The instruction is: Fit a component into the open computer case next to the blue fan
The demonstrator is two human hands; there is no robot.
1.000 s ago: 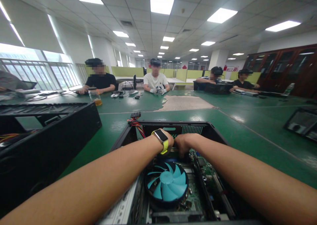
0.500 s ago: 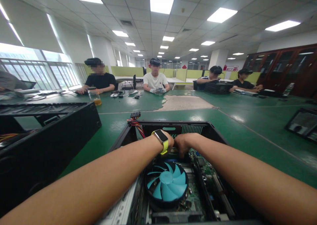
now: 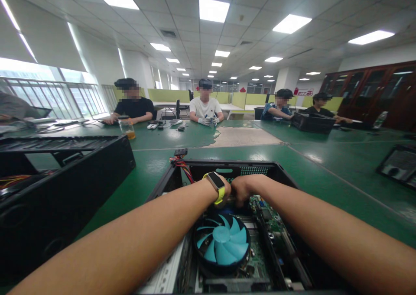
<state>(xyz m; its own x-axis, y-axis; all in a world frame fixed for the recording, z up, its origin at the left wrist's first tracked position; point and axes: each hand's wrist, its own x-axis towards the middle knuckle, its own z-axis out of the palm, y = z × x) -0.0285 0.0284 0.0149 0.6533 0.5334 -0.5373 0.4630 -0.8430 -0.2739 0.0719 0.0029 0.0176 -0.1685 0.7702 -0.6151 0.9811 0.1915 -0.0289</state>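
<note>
An open black computer case (image 3: 279, 173) lies in front of me, with a teal-bladed cooling fan (image 3: 223, 239) over its motherboard (image 3: 258, 260). Both hands reach into the far end of the case, close together beyond the fan. My left hand (image 3: 226, 186), below a watch on a yellow-green band (image 3: 221, 195), has its fingers hidden behind the wrist. My right hand (image 3: 241, 190) bends downward with fingers curled; whatever they grip is hidden. A green circuit card (image 3: 268, 215) sits under my right forearm. Coloured power cables with a black connector (image 3: 180, 153) hang over the case's far left corner.
Another black case (image 3: 65, 186) stands at the left. A dark panel-like part (image 3: 398, 167) lies at the right on the green table (image 3: 325, 156). Beyond are a jar of amber liquid (image 3: 126, 129), small parts (image 3: 169, 124), another case (image 3: 313, 122) and several seated people.
The view has shifted slightly. Both hands stay at nearly the same spot inside the case. Across the table at the right, a person's black case has turned or tilted.
</note>
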